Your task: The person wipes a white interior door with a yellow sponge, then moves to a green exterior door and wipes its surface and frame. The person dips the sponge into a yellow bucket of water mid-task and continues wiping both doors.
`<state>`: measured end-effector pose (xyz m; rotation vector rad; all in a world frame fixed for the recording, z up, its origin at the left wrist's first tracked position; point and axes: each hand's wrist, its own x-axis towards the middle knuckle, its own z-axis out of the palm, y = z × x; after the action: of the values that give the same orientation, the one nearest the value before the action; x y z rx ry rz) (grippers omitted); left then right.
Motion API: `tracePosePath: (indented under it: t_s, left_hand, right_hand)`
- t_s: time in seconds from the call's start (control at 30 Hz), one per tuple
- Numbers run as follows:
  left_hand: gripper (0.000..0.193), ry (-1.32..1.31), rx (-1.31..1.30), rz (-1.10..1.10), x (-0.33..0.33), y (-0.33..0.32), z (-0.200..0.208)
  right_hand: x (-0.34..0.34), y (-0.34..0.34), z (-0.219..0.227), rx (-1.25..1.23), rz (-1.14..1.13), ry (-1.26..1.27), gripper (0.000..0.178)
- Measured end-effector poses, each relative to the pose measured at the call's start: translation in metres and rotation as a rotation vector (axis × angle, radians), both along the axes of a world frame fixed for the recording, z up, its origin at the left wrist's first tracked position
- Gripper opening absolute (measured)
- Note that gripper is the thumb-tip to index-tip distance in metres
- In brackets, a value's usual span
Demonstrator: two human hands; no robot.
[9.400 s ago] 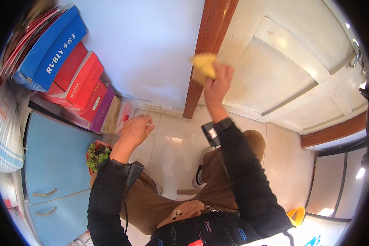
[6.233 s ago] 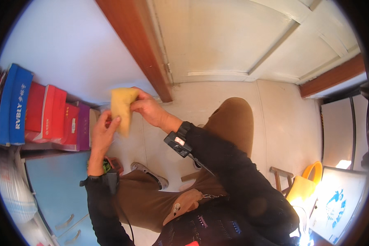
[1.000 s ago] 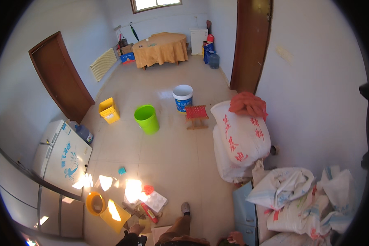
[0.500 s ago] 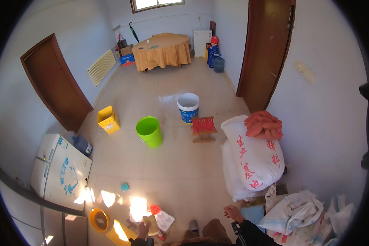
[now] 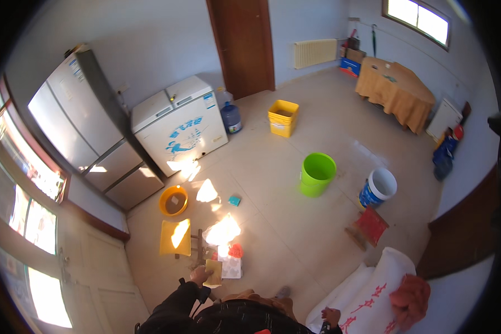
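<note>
At the bottom of the head view, my left hand [image 5: 199, 275] is closed on the edge of a flat tan piece [image 5: 214, 271], perhaps cloth or sponge; I cannot tell which. Right beside that piece lies a white tray with hollows [image 5: 231, 267], and a crumpled red thing [image 5: 236, 250] touches its far edge. My right hand [image 5: 331, 317] hangs low on the right, near a stuffed white sack with red markings [image 5: 367, 300]. Its fingers look loosely apart with nothing in them.
A yellow-topped stool [image 5: 167, 239], an orange basin [image 5: 173, 201] and a teal block [image 5: 234, 200] stand left. Farther off are a green bucket [image 5: 317, 175], a white-blue bucket [image 5: 381, 185], a yellow bucket [image 5: 283, 125] and a red folding stool [image 5: 371, 225]. A chest freezer [image 5: 181, 133] lines the wall.
My view has swung to the left, bringing the fridge, the windows and the near door into sight. The tan piece stays in my left hand. My right hand remains low by the sack.
</note>
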<state>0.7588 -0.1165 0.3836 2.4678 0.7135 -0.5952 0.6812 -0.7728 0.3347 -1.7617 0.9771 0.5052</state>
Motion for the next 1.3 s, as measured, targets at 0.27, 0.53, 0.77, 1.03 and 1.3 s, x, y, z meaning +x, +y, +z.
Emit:
tracePosePath:
  t_s: [0.27,0.53,0.77,1.03,1.3]
  left_hand:
    - [0.054,0.121,-0.015,0.253,-0.005,-0.030,0.018]
    - [0.053,0.242,0.030,0.484,0.017,-0.017,-0.019]
    - [0.049,0.130,0.011,0.649,0.140,0.034,-0.057]
    - [0.067,-0.420,-0.250,1.149,0.356,0.126,-0.017]
    - [0.066,-0.336,-0.205,0.985,0.543,0.216,-0.010]
  right_hand:
    - [0.204,-0.051,0.014,-0.074,-0.011,-0.187,0.043]
    - [0.361,0.104,-0.010,0.183,0.577,-0.048,0.023]
    - [0.529,0.185,0.009,0.136,0.959,-0.019,0.025]
    - [0.750,0.240,0.022,0.070,0.658,-0.091,0.021]
    - [0.905,0.319,-0.018,-0.017,0.957,0.225,0.024]
